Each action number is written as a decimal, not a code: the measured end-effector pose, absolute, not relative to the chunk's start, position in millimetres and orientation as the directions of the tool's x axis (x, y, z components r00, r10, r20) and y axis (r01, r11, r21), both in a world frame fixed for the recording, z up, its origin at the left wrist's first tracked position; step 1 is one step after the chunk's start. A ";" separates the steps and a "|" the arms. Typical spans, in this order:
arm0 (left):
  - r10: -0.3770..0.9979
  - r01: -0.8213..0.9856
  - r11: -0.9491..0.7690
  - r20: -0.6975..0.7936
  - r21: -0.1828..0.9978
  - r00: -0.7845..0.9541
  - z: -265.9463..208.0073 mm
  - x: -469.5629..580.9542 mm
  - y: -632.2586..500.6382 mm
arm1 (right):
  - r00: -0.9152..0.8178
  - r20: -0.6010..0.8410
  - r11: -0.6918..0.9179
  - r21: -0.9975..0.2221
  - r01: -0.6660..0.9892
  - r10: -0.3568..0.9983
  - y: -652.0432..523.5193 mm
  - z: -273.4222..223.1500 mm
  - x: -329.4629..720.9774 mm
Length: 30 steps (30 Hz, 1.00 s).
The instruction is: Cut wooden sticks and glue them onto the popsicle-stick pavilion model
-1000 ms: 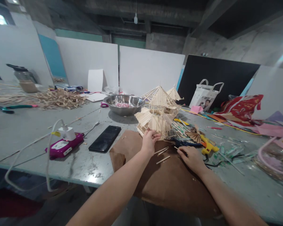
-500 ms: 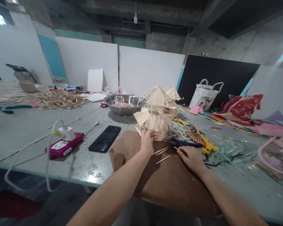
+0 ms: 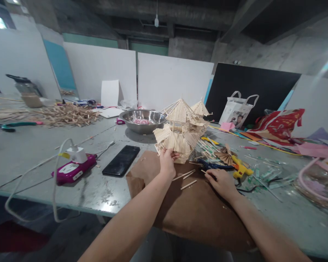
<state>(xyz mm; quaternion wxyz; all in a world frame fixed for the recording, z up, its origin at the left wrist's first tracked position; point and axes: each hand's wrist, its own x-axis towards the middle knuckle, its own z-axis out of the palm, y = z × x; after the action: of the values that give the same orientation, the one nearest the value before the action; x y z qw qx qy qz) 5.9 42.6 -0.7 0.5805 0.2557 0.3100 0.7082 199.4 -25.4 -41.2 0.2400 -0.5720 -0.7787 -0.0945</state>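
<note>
A pavilion model of pale wooden sticks [image 3: 180, 140], with tiered, pointed roofs, stands at the far edge of a brown paper sheet [image 3: 199, 214]. My left hand [image 3: 168, 162] is closed at its lower front edge, fingers curled against the sticks; the fingertips are partly hidden. To the right, my right hand [image 3: 221, 182] pinches a short wooden stick [image 3: 203, 171] between thumb and forefinger, just above the paper. Several loose sticks [image 3: 188, 185] lie between my hands. Just beyond my right hand is a yellow and blue glue gun [image 3: 240, 167].
A black phone [image 3: 121, 161] and a purple power strip [image 3: 75, 168] with a white cable lie on the left. Behind are a steel bowl [image 3: 142, 122] and a stick pile [image 3: 69, 114]. Green-printed wrappers [image 3: 270, 174] litter the right, near a white bag [image 3: 238, 109].
The model has shifted slightly left and turned a little, with my left hand moving left along with it. My right hand and its stick have barely moved.
</note>
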 end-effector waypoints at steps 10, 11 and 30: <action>0.977 -0.601 -0.140 0.010 0.787 -0.215 -3.5 5.5 44.7 | -0.244 0.491 0.345 -0.124 0.930 0.836 -24.6 -40.9 199.1; 0.976 -0.588 -0.139 0.009 0.797 -0.218 -4.2 6.0 44.8 | -0.242 0.492 0.343 -0.124 0.931 0.836 -24.5 -41.0 199.1; 0.986 -0.587 -0.009 -0.091 0.810 -0.141 -4.7 14.5 33.1 | -0.245 0.514 0.351 -0.120 0.928 0.822 -24.9 -41.3 199.6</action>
<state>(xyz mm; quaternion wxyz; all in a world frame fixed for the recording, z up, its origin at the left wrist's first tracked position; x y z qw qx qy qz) 14.5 33.1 -4.7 0.5977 0.2684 0.3716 0.6577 199.6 -24.9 -41.3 0.2536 -0.5597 -0.7819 -0.1048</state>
